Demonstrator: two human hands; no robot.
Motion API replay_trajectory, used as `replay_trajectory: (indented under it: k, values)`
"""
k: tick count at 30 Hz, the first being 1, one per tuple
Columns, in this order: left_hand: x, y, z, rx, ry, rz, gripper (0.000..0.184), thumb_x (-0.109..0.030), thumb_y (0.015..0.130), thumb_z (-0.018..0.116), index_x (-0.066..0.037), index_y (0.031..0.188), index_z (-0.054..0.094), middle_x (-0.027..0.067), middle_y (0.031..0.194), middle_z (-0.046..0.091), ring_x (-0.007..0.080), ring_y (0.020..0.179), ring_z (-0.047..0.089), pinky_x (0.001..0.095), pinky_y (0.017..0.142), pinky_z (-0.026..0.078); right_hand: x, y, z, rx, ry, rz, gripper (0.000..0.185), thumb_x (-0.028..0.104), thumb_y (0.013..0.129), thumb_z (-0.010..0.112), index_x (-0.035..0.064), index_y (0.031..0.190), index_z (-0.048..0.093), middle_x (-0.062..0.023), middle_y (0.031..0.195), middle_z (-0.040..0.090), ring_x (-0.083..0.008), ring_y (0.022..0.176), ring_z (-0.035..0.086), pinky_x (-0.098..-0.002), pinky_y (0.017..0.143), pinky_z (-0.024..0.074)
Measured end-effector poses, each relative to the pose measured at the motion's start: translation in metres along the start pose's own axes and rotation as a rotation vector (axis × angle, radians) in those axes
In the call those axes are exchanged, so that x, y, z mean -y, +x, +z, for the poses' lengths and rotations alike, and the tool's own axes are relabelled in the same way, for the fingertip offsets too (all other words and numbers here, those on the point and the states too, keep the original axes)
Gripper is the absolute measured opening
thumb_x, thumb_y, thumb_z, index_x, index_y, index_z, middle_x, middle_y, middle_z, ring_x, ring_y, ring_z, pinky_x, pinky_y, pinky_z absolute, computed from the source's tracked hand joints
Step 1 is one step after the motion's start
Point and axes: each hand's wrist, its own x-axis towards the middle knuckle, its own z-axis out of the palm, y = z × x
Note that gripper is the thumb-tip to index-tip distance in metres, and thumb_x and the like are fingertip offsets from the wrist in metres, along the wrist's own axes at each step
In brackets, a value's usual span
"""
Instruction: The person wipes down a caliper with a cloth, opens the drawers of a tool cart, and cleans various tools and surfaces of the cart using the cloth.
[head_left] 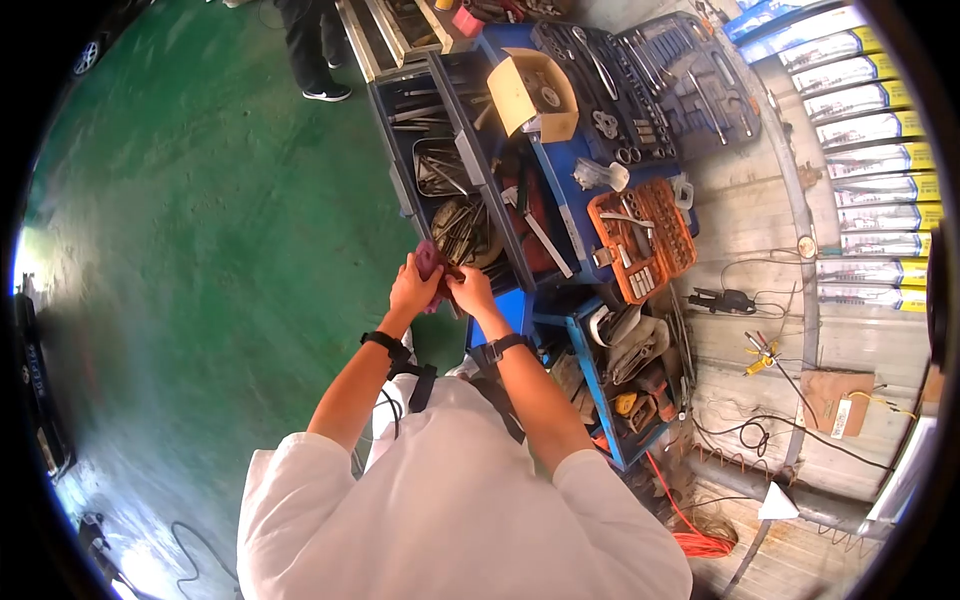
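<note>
At 11 o'clock from the wearer's hands, a bystander's black shoe with a white sole (328,93) stands on the glossy green floor (230,200). The left hand (410,291) is closed on a crumpled purplish-red cloth (428,258), located at the near edge of the grey-handled dark metal drawers (401,190). The right hand (472,292) meets it at 3 o'clock, fingers bent; whether they grip the cloth or a separate item cannot be determined. The drawers, at 12 o'clock, stand open and contain metal tools. An open tan cardboard box (540,95) sits at 1 o'clock. An open orange plastic socket case (645,240) lies just short of 3 o'clock; a blue-framed metal shelf (583,375), loaded, stands at 4 o'clock.
</note>
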Motion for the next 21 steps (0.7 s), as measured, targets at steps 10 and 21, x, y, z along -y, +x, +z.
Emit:
replay_trajectory:
  k: [10, 21]
  values:
    - [-0.013, 0.007, -0.022, -0.144, -0.143, 0.024, 0.055, -0.050, 0.086, 0.066, -0.007, 0.116, 0.049, 0.0299, 0.097, 0.067, 0.0509, 0.092, 0.064, 0.0541, 0.075, 0.052, -0.040, 0.022, 0.025, -0.173, 0.663, 0.255, 0.026, 0.005, 0.077, 0.075, -0.0033, 0.102, 0.072, -0.0138, 0.086, 0.074, -0.0182, 0.074, 0.070, -0.0319, 0.068, 0.0546]
    - [-0.056, 0.022, -0.045, -0.232, -0.066, 0.287, 0.050, -0.021, 0.083, 0.071, -0.007, 0.126, 0.051, 0.0180, 0.134, 0.055, 0.0401, 0.119, 0.055, 0.0471, 0.094, 0.049, -0.053, 0.043, 0.030, -0.407, 0.235, 0.057, 0.013, 0.007, 0.077, 0.074, 0.0020, 0.085, 0.065, -0.0138, 0.079, 0.070, -0.0319, 0.075, 0.069, -0.0431, 0.072, 0.0566]
